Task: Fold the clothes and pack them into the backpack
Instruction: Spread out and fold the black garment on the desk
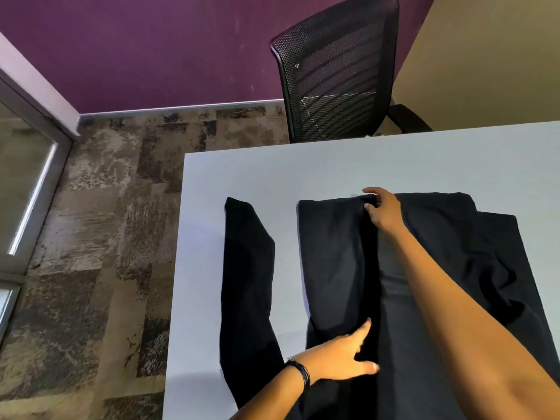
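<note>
— Hands first. What have I got?

— Right hand (382, 209) is out at full reach, arm stretched across the cloth to its far edge. Thumb and fingers are pinched on a fold of the black garment (336, 262) there. Left hand (339, 354) is near me, palm down, fingers spread flat on the cloth, thumb out to the side. It presses and grips nothing. A dark band (300, 372) circles that wrist.

— And the garment?

— I read it as one black piece, matte, lying flat on the white bench (242, 174). A lengthwise crease runs between my two hands, with a folded panel left of it. The right side is rumpled, wrinkles bunched near the bench edge. A second narrow black strip (247, 283) lies to the left, bare bench showing between it and the main piece; I cannot tell whether the two join lower down.

— Position relative to hands?

— Cloth is under both. Right hand at its far hem, left hand at the near end of the crease. A mesh chair (336, 68) stands beyond the bench.
</note>
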